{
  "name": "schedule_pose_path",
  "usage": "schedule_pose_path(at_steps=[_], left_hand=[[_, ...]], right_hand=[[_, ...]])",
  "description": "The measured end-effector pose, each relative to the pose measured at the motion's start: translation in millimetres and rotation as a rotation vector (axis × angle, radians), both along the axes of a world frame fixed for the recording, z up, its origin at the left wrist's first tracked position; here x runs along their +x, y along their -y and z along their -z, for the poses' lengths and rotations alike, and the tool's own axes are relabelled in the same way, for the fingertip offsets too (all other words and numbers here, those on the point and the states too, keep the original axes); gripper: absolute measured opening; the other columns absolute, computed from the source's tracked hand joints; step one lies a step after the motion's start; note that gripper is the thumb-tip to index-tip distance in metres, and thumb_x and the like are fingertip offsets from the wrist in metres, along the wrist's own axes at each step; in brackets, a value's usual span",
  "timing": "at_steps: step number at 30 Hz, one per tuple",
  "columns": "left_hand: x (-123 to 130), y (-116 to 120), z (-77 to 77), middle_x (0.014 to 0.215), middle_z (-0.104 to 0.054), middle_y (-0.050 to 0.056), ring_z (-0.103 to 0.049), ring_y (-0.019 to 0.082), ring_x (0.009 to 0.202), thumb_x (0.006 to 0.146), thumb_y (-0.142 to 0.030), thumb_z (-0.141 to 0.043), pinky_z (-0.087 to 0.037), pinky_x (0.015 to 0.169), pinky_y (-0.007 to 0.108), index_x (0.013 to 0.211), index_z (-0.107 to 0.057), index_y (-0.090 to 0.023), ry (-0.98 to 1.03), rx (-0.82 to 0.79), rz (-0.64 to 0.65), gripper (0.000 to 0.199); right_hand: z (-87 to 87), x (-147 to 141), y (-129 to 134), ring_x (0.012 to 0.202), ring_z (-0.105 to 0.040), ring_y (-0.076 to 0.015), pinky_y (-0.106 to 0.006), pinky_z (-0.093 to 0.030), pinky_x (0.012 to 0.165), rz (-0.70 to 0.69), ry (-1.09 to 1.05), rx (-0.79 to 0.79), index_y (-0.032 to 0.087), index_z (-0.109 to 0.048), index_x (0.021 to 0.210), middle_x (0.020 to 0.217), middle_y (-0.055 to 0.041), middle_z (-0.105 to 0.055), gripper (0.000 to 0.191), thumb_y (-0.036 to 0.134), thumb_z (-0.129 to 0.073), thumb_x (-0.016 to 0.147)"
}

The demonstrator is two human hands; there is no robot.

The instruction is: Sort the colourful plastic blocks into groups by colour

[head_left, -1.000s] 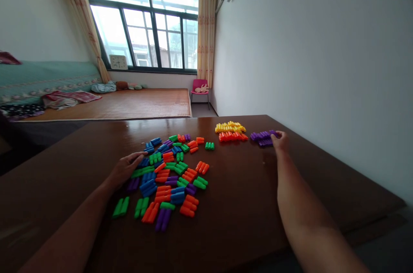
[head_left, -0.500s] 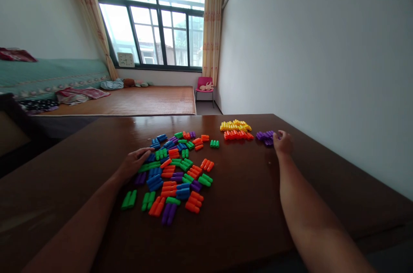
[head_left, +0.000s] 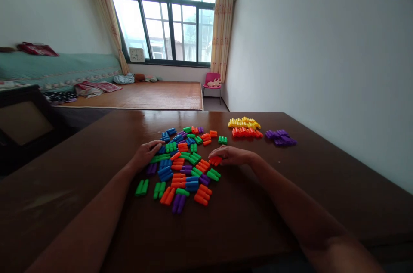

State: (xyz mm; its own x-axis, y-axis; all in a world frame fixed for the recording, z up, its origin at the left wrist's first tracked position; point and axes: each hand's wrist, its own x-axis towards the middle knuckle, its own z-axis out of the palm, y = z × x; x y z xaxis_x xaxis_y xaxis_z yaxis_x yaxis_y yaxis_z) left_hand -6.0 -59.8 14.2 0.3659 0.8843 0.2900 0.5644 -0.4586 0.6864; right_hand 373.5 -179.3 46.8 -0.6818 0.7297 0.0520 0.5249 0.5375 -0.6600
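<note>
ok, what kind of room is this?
Likely a bedroom in a home: what looks like a wide, flat, brown-topped bed, long patterned beige fabric curtains, and a pink chair bearing a pale soft toy.

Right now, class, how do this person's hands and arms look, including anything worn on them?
The left hand and right hand are gloveless. The left arm and right arm show no sleeve, watch or bracelet. Whether any ring is worn, I cannot tell.

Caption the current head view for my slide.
Right hand at an orange block, left hand beside mixed blocks; yellow group, orange row and purple cluster lie apart.
</note>
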Motion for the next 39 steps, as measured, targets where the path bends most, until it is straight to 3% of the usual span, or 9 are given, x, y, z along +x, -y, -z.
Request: schedule_pose_path(at_steps=[2,6,12,17,23,28,33,36,39], left_hand=[[0.1,-0.2,-0.6,0.104,-0.072,0.007,-0.065,0.026,0.095,0.080,-0.065,-0.047,-0.050,0.086,0.033,0.108,-0.071,-0.015,-0.006,-0.008,0.001,0.062],[0.7,-0.9,-0.9,0.105,-0.072,0.008,-0.065,0.027,0.097,0.079,-0.066,-0.047,-0.050,0.086,0.034,0.109,-0.071,-0.015,-0.003,-0.016,0.008,0.063],[2.1,1.3,-3.8,0.101,-0.073,0.006,-0.066,0.026,0.094,0.078,-0.066,-0.047,-0.051,0.083,0.033,0.107,-0.072,-0.016,-0.024,-0.006,0.004,0.063],[2.5,2.8,-4.8,0.103,-0.073,0.007,-0.066,0.026,0.096,0.077,-0.065,-0.048,-0.050,0.085,0.032,0.106,-0.072,-0.016,-0.019,0.002,0.016,0.061],[3.8,4.5,-7.1,0.101,-0.074,0.007,-0.066,0.026,0.094,0.077,-0.065,-0.047,-0.050,0.084,0.032,0.105,-0.073,-0.016,-0.040,0.008,0.012,0.062],[3.8,5.2,-7.5,0.104,-0.073,0.007,-0.066,0.026,0.095,0.076,-0.064,-0.049,-0.051,0.084,0.032,0.106,-0.072,-0.016,-0.025,-0.004,0.020,0.061],[3.0,5.2,-7.8,0.104,-0.073,0.007,-0.066,0.026,0.095,0.076,-0.063,-0.050,-0.052,0.083,0.031,0.105,-0.072,-0.016,-0.036,-0.010,0.019,0.060],[3.1,5.1,-8.1,0.102,-0.074,0.007,-0.066,0.027,0.095,0.075,-0.063,-0.050,-0.052,0.083,0.031,0.105,-0.072,-0.016,-0.052,-0.012,0.013,0.060],[2.5,3.7,-6.0,0.103,-0.074,0.006,-0.066,0.026,0.095,0.076,-0.063,-0.050,-0.051,0.083,0.031,0.105,-0.073,-0.017,-0.048,-0.006,0.019,0.059]], right_hand=[[2.3,11.2,-1.8,0.099,-0.061,-0.0203,-0.028,-0.046,0.085,0.111,0.065,-0.028,0.020,-0.068,0.112,0.110,-0.0047,-0.069,0.034,0.029,-0.064,0.079],[8.5,64.3,-5.4,0.083,-0.063,-0.0204,-0.027,-0.047,0.073,0.505,0.244,0.010,0.017,-0.072,0.097,0.091,-0.0038,-0.071,0.027,0.028,-0.070,0.072],[18.9,114.4,-7.1,0.097,-0.061,-0.0244,-0.030,-0.046,0.084,0.896,0.474,0.256,0.018,-0.072,0.094,0.105,-0.0110,-0.068,0.024,0.033,-0.070,0.074],[23.0,114.6,-8.7,0.094,-0.061,-0.0212,-0.029,-0.047,0.083,0.850,0.339,0.175,0.022,-0.064,0.116,0.108,-0.0065,-0.066,0.054,0.037,-0.077,0.065],[21.7,124.8,-8.7,0.093,-0.061,-0.0200,-0.030,-0.048,0.085,0.769,0.328,0.093,0.021,-0.069,0.108,0.107,-0.0063,-0.065,0.040,0.020,-0.070,0.069],[21.1,138.3,-4.8,0.101,-0.059,-0.0218,-0.032,-0.046,0.091,0.733,0.281,0.140,0.022,-0.071,0.107,0.113,-0.0060,-0.065,0.042,0.011,-0.064,0.067],[21.2,137.9,-1.9,0.079,-0.063,-0.0186,-0.029,-0.049,0.075,0.817,0.274,0.011,0.023,-0.070,0.108,0.087,-0.0020,-0.071,0.036,0.026,-0.068,0.072],[23.8,122.7,-7.3,0.079,-0.064,-0.0183,-0.028,-0.048,0.075,0.873,0.275,0.094,0.021,-0.071,0.100,0.089,-0.0039,-0.071,0.029,0.038,-0.068,0.076],[28.9,106.3,-13.8,0.084,-0.064,-0.0199,-0.030,-0.048,0.080,0.895,0.324,0.236,0.021,-0.070,0.103,0.094,-0.0059,-0.071,0.027,0.037,-0.064,0.081]])
